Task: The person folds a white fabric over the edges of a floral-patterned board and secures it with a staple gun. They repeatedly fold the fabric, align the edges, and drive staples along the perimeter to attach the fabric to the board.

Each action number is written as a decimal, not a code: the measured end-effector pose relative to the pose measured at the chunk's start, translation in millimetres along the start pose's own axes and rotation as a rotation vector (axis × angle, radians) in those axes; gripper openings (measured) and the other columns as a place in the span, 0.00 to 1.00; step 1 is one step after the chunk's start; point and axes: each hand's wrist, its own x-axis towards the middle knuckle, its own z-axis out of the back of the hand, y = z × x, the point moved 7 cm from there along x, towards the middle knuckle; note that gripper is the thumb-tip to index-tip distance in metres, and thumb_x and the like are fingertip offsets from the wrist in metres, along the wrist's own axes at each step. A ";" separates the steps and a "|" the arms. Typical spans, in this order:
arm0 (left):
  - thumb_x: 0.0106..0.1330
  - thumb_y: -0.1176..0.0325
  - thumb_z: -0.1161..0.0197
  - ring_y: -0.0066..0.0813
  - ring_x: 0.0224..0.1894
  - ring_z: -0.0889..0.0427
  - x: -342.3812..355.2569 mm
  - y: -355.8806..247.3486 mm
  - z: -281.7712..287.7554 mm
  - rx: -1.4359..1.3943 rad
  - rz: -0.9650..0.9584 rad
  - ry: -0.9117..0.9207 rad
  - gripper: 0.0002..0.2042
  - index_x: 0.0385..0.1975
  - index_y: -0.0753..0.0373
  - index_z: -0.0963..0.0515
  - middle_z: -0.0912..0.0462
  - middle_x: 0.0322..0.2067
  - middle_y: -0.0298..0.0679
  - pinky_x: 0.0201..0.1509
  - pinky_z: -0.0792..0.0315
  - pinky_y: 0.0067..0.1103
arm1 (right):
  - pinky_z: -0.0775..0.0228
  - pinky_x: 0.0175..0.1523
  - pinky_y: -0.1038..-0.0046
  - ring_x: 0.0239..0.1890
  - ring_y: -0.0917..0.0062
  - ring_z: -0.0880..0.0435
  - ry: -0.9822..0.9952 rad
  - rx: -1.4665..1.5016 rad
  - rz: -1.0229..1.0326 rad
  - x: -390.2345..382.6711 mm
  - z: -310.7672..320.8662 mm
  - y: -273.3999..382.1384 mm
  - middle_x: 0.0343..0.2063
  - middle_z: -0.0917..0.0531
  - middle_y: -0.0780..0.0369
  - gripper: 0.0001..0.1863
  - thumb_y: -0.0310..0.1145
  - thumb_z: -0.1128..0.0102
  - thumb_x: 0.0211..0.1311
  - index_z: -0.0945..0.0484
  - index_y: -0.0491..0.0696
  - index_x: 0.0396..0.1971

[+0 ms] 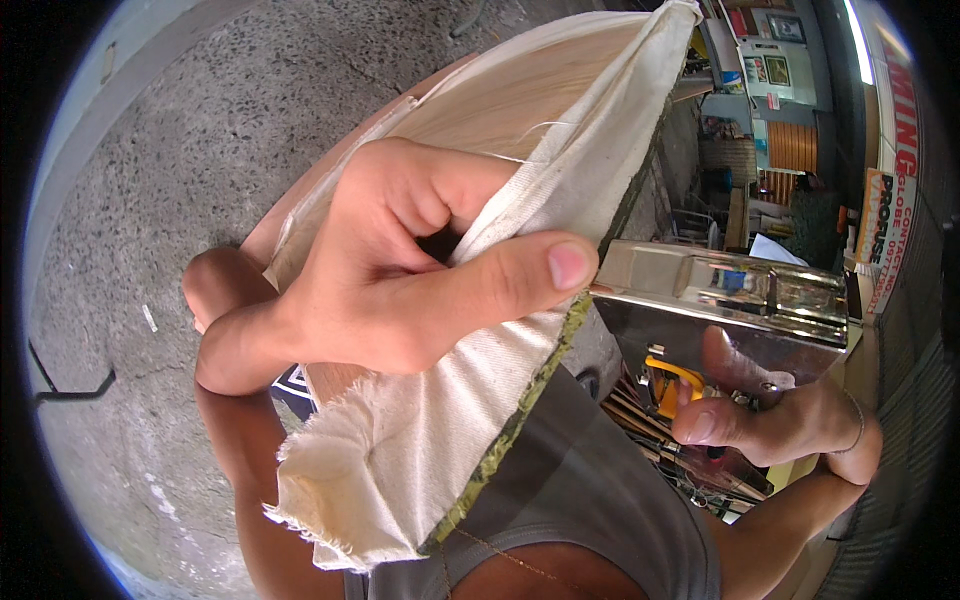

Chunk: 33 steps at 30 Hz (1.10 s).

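Left hand pinching cream cloth, right hand around a stapler-like tool beside its edge.

The left hand (370, 275) grips a fold of cream woven cloth (420, 430) between its outstretched thumb and curled fingers; the cloth runs diagonally beneath it, frayed at the lower corner, up along a tan wood-grained panel (470, 110) past the fingers. A mottled green-and-dark strip (495, 455) borders the cloth just beside the thumb tip. The right hand (785, 425) is wrapped around the underside of a shiny chrome staple gun (725, 290) with a yellow inner handle; the tool's left end is close to the strip, contact unclear. Whether the long brown strips (650, 425) behind it sit in a container cannot be told.
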 end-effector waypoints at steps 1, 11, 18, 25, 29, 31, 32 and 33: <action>0.57 0.70 0.38 0.18 0.16 0.28 0.0 0.1 0.2 0.003 -0.004 -0.002 0.11 0.18 0.72 0.23 0.22 0.15 0.38 0.20 0.39 0.16 | 0.26 0.40 0.79 0.33 0.86 0.23 -0.007 0.034 -0.016 0.0 0.1 -1.4 0.31 0.20 0.66 0.26 0.37 0.26 0.49 0.27 0.40 0.45; 0.57 0.70 0.37 0.18 0.18 0.27 -0.7 2.1 -0.8 -0.027 0.044 0.001 0.11 0.19 0.73 0.22 0.21 0.17 0.39 0.23 0.38 0.15 | 0.27 0.49 0.79 0.42 0.84 0.23 -0.084 0.231 -0.338 -10.1 -4.0 -10.3 0.44 0.20 0.61 0.32 0.35 0.24 0.45 0.28 0.39 0.50; 0.57 0.68 0.37 0.18 0.21 0.26 -4.4 7.4 -1.8 0.037 0.091 -0.008 0.12 0.23 0.74 0.21 0.20 0.20 0.40 0.25 0.36 0.15 | 0.28 0.47 0.79 0.43 0.83 0.22 -0.067 0.064 0.034 -1.1 -12.3 -3.3 0.41 0.20 0.62 0.28 0.35 0.29 0.50 0.28 0.41 0.51; 0.63 0.70 0.38 0.09 0.19 0.33 -11.1 -1.3 3.7 0.060 -0.013 -0.123 0.10 0.23 0.69 0.22 0.25 0.18 0.28 0.21 0.42 0.13 | 0.32 0.51 0.78 0.47 0.80 0.24 -0.245 0.190 0.072 -25.8 32.3 -33.5 0.45 0.22 0.60 0.26 0.38 0.36 0.57 0.29 0.41 0.53; 0.63 0.71 0.38 0.10 0.19 0.34 -13.3 5.1 10.0 0.084 -0.015 -0.114 0.10 0.21 0.69 0.23 0.25 0.18 0.28 0.21 0.43 0.14 | 0.35 0.53 0.77 0.50 0.79 0.25 -0.553 -0.039 0.299 -13.9 97.7 -35.2 0.48 0.22 0.59 0.25 0.40 0.41 0.61 0.29 0.41 0.54; 0.63 0.71 0.38 0.10 0.19 0.34 -7.7 5.4 3.5 0.112 -0.055 -0.082 0.10 0.21 0.69 0.24 0.26 0.17 0.28 0.21 0.43 0.14 | 0.36 0.55 0.77 0.51 0.78 0.25 -0.677 -0.295 0.429 8.2 131.2 -19.7 0.49 0.23 0.58 0.24 0.40 0.43 0.63 0.29 0.41 0.54; 0.63 0.71 0.39 0.10 0.19 0.34 -5.4 6.2 -1.6 0.133 -0.075 -0.075 0.11 0.21 0.69 0.24 0.27 0.17 0.29 0.20 0.44 0.14 | 0.36 0.55 0.77 0.52 0.78 0.25 -0.716 -0.398 0.407 24.2 144.2 -18.0 0.50 0.23 0.58 0.24 0.41 0.44 0.64 0.29 0.41 0.55; 0.63 0.71 0.39 0.11 0.18 0.34 -5.4 9.1 -2.5 0.129 -0.054 -0.096 0.11 0.21 0.69 0.24 0.27 0.16 0.29 0.20 0.44 0.15 | 0.34 0.46 0.76 0.42 0.78 0.25 -0.745 -0.506 0.283 44.4 148.8 -5.0 0.40 0.22 0.58 0.25 0.49 0.45 0.61 0.26 0.41 0.47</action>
